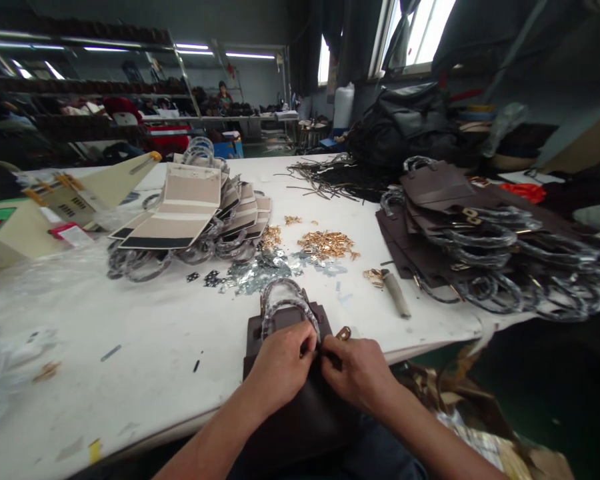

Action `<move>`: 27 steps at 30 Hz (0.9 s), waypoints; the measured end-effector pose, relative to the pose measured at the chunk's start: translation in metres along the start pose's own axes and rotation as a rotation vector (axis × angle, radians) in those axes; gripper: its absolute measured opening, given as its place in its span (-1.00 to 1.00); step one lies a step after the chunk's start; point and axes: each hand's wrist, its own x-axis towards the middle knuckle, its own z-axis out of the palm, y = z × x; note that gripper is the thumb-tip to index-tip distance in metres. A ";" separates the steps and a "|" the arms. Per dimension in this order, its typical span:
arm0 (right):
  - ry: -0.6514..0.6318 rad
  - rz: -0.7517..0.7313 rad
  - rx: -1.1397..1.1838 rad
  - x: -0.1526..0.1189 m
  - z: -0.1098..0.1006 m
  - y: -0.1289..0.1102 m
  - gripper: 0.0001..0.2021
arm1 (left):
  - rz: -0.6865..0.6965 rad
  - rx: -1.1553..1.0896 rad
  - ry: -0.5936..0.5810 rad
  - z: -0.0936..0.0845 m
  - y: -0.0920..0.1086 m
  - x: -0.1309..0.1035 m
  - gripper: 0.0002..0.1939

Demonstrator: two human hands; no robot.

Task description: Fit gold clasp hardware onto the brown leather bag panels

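Observation:
A dark brown handbag (300, 417) lies over the table's front edge and toward my lap. Its looped handle (280, 288), wrapped in clear plastic, points away from me. My left hand (289, 357) is closed, its fingers pinching the bag near the right foot of the handle. Close beside it, my right hand (357, 370) is closed too, with thumb and forefinger pinched at the same edge. A gold metal fitting (344, 333) sticks out above the right forefinger. What exactly lies between the fingertips is hidden.
Ahead lie metal plates (260, 272) and gold fittings (327, 245). Beige-lined pieces with wrapped handles (180, 200) are stacked left, brown bag pieces (445, 220) right. A wrapped-handle tool (396, 293) lies nearer. A machine (17, 233) stands far left. Another person (224, 97) is at the back.

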 end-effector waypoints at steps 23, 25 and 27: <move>0.003 0.120 0.823 0.011 0.008 0.007 -0.79 | 0.282 0.036 0.316 -0.012 -0.002 -0.018 -0.71; 0.035 0.139 0.799 0.016 0.013 0.004 -0.78 | 0.299 0.126 0.344 -0.010 -0.008 -0.018 -0.75; 0.020 0.156 0.772 0.022 0.018 0.003 -0.75 | 0.296 0.225 0.364 -0.010 -0.013 -0.021 -0.83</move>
